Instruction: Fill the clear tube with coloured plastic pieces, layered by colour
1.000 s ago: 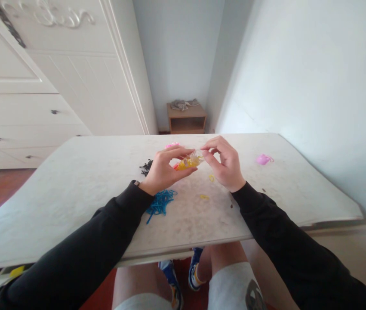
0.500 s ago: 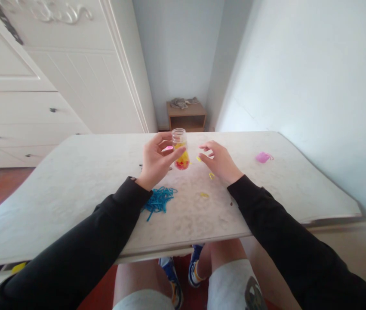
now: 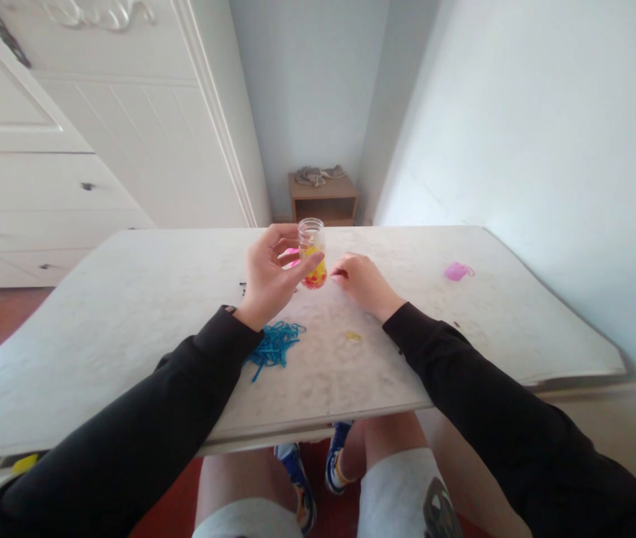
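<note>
My left hand (image 3: 273, 273) grips a small clear jar (image 3: 312, 254) without a lid, upright above the table. Yellow pieces fill its middle and red ones lie at the bottom. Just right of the jar, my right hand (image 3: 363, 280) is lowered to the tabletop with its fingers closed together; what they pinch, if anything, is hidden. Near my left wrist lies a pile of blue bands (image 3: 278, 344). A small yellow band (image 3: 353, 336) rests on the table below my right hand. Something pink (image 3: 291, 255) shows partly behind my left fingers.
A pink pouch (image 3: 457, 271) lies on the right side of the white table (image 3: 183, 261). Small dark bits (image 3: 243, 288) sit by my left wrist. A white cabinet stands left, a wall right, and a wooden nightstand (image 3: 326, 190) with cloth beyond the table.
My right hand has moved left toward the jar, and its fingers have closed. The small yellow pieces that lay by its fingers no longer show. The left hand still holds the jar.
</note>
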`<act>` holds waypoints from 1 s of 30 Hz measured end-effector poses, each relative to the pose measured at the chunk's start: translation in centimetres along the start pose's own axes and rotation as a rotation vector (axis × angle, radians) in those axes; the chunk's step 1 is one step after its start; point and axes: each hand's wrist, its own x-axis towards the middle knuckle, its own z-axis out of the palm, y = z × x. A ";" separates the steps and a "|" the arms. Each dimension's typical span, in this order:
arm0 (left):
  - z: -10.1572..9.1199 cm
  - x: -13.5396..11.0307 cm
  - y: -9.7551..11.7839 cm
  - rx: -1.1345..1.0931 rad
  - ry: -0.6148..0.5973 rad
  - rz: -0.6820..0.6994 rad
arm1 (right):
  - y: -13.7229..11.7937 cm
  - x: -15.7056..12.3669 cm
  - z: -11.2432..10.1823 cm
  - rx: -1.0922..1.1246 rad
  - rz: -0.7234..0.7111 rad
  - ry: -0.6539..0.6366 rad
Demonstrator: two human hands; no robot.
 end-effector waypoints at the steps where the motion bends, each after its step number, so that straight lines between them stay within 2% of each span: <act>1: 0.0 0.0 0.0 0.005 -0.001 0.001 | 0.1 0.2 -0.1 -0.001 0.001 0.002; 6: -0.3 0.3 -0.2 0.025 0.004 0.002 | 1.5 0.2 -1.3 0.002 0.014 -0.029; 10: -0.7 0.5 -0.2 0.028 0.011 -0.010 | 3.2 -1.6 -3.4 0.110 0.007 -0.211; 13: -0.8 0.5 -0.2 0.021 0.015 -0.023 | 4.2 -2.9 -4.4 0.207 0.000 -0.298; 18: -0.8 0.4 -0.1 0.008 0.003 -0.026 | 4.8 -3.5 -5.5 0.214 0.009 -0.286; 20: -0.7 0.4 0.0 0.012 -0.003 -0.020 | 5.1 -3.6 -5.9 0.237 0.018 -0.324; 24: -0.7 0.4 0.0 0.023 -0.004 -0.007 | 5.8 -3.8 -6.1 0.280 0.044 -0.434; 30: -0.7 0.3 -0.1 0.037 -0.015 0.006 | 5.0 -3.9 -5.3 0.244 0.013 -0.436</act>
